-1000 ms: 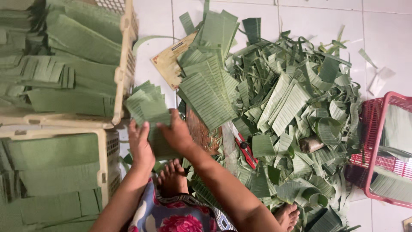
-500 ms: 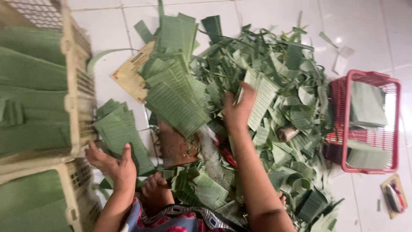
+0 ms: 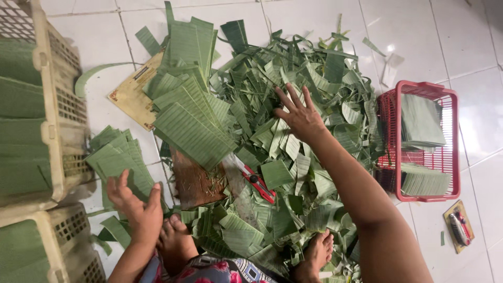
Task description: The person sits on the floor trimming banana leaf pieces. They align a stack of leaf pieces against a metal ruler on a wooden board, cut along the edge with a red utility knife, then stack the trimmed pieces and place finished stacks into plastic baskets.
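Right hand (image 3: 301, 118) now spread on leaf pile (image 3: 293, 157), left hand (image 3: 137, 205) beside leaf stack (image 3: 118, 160)

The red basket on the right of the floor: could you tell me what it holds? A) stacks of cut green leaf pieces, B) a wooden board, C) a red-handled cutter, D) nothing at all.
A: the red basket holds two stacks of cut green leaf pieces, while the red-handled cutter and the wooden board lie on the floor by the leaf pile.
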`<state>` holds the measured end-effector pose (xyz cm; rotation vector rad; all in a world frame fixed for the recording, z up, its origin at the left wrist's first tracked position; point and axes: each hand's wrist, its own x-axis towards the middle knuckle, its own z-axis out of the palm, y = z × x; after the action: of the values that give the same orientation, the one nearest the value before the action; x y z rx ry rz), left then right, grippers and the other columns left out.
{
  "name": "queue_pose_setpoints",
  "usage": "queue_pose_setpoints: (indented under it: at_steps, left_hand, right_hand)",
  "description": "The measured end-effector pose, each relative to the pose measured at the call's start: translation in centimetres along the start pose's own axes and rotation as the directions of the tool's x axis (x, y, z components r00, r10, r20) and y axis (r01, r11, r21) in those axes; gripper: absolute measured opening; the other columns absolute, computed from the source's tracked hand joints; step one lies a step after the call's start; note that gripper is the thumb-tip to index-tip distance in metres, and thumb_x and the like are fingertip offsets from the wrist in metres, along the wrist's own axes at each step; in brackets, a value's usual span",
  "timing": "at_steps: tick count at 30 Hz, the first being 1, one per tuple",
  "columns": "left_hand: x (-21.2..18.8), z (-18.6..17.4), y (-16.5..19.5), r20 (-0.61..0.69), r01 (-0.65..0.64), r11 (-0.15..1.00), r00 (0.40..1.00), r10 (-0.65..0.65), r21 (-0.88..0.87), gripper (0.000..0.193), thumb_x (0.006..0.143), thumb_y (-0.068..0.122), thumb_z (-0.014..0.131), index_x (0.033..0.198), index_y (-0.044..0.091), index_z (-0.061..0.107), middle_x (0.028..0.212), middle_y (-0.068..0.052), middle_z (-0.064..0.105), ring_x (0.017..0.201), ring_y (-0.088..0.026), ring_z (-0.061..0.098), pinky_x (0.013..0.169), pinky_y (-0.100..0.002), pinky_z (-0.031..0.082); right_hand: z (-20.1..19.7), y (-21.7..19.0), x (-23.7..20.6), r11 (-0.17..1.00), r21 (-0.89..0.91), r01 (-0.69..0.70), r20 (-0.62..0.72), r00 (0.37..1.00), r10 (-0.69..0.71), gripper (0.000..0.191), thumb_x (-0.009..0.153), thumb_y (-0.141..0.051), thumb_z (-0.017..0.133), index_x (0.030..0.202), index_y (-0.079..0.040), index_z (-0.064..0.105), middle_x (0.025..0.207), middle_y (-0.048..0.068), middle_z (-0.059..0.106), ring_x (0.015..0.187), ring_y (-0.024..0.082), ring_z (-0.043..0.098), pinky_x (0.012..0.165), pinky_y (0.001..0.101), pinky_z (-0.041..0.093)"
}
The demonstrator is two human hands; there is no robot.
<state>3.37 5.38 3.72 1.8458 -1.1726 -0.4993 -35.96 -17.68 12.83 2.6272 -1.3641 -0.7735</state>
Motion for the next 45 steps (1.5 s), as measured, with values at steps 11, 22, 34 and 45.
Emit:
queue_pose_setpoints:
  at_steps: [11,22,34,45]
  left_hand:
    - [-0.1,0.1,1.4,0.045,-0.039,0.999,0.998,0.04,-0.022,0.073,0.089,0.007,0.077,0.152,0.005,0.041,0.161,-0.028,0.028,0.152,-0.047,0.031,0.121,-0.057,0.031]
    - [-1.7,2.3,-0.1,0.169,0.041,0.957,0.986,0.008,-0.286,0.045,0.095,0.007,0.07,0.138,0.003,0.057,0.134,-0.013,0.059,0.124,-0.027,0.061,0.109,-0.041,0.048]
    - [3.7,11.2,1.3,0.635,0.779,0.298,0.624,-0.455,-0.552,0.061,0.092,0.024,0.06,0.148,0.031,0.038,0.125,-0.004,0.056,0.108,-0.023,0.049,0.097,-0.044,0.042]
    - [8.6,8.9,0.2,0.667,0.684,0.521,0.697,-0.264,-0.51,0.047,0.096,0.024,0.062,0.139,0.004,0.059,0.135,-0.008,0.065,0.123,-0.019,0.062,0.102,-0.034,0.046]
  right_hand:
    - [4.9,2.8,-6.0,0.996,-0.025,0.089,-0.141,0.986,-0.092,0.03,0.093,-0.015,0.061,0.122,-0.02,0.06,0.13,-0.001,0.064,0.146,0.02,0.044,0.126,0.0599,0.014]
    - [1.4,0.4,-6.0,0.987,-0.147,-0.067,-0.065,0.996,0.058,0.036,0.09,-0.017,0.066,0.121,-0.033,0.073,0.113,-0.009,0.074,0.124,0.017,0.059,0.126,0.0597,0.003]
    - [-3.1,-10.6,-9.9,0.897,0.126,-0.424,0.028,0.905,0.424,0.02,0.099,-0.018,0.056,0.107,-0.024,0.073,0.074,0.001,0.075,0.082,0.018,0.074,0.12,0.0588,0.023]
    - [-0.5,-15.3,-7.4,0.739,0.436,-0.514,0.3,0.857,0.419,0.047,0.086,-0.051,0.07,0.116,-0.016,0.064,0.082,0.013,0.073,0.072,0.028,0.073,0.066,0.0441,0.06]
